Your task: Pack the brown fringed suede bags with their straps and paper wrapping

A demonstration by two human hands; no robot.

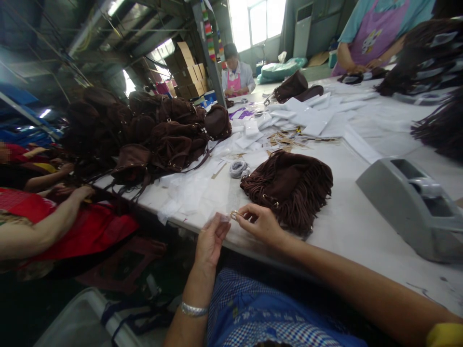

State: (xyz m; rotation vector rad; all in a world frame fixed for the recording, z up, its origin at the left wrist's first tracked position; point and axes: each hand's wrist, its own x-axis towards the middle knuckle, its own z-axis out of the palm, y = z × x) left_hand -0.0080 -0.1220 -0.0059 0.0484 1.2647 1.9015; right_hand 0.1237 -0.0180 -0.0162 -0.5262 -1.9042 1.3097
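Note:
My left hand (211, 239) and my right hand (261, 222) meet at the near edge of the white table (347, 226). Both pinch a small metal ring (234, 213) between fingertips; a bit of pale wrapping shows at the left fingertips. A silver bracelet sits on my left wrist. Just beyond my right hand lies a brown suede fringed bag (289, 185), with its fringe hanging toward me.
A heap of brown bags (152, 132) fills the table's left side. White paper sheets (311, 118) lie scattered in the middle. A grey tape dispenser (415, 205) stands at right. Other people work at left, at the far end and top right. Cardboard boxes (188, 70) are stacked behind.

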